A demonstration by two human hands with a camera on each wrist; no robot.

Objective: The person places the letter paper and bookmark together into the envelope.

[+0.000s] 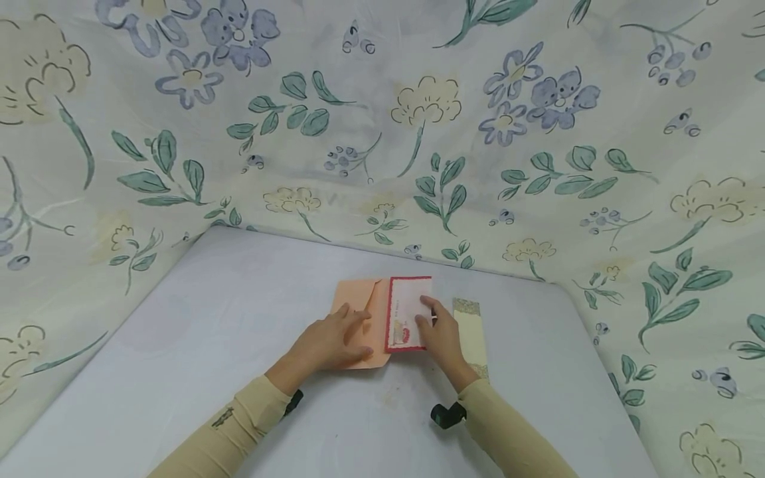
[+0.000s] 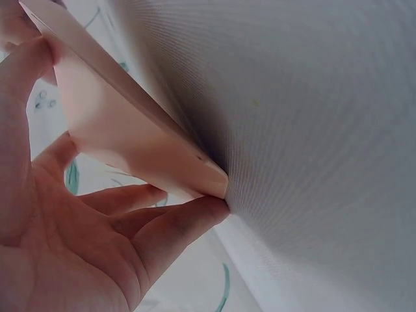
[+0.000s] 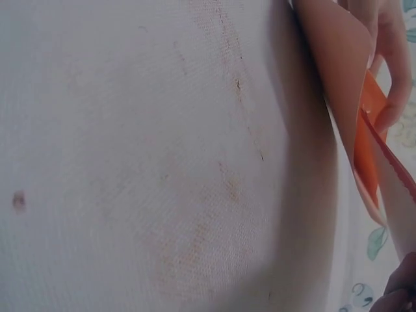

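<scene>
An orange envelope (image 1: pixel 352 292) lies on the table, its mouth facing right. My left hand (image 1: pixel 335 338) spreads its fingers over it, fingertips touching the paper and its lower corner in the left wrist view. A white card (image 1: pixel 403 299) with a red scalloped border and a small printed picture stands at the envelope's right side. My right hand (image 1: pixel 442 335) pinches the card by its right edge. The right wrist view shows the card's red edge (image 3: pixel 393 162) right at the gaping envelope mouth (image 3: pixel 367 149), beside a finger of my left hand (image 3: pixel 393 71).
A cream paper strip (image 1: pixel 470 332) with patterned ends lies to the right, partly behind my right hand. The white table (image 1: pixel 251 285) ends at a flowered cloth (image 1: pixel 370 172) that rises at the back and sides. Dark wrist cameras (image 1: pixel 448 416) sit under both sleeves.
</scene>
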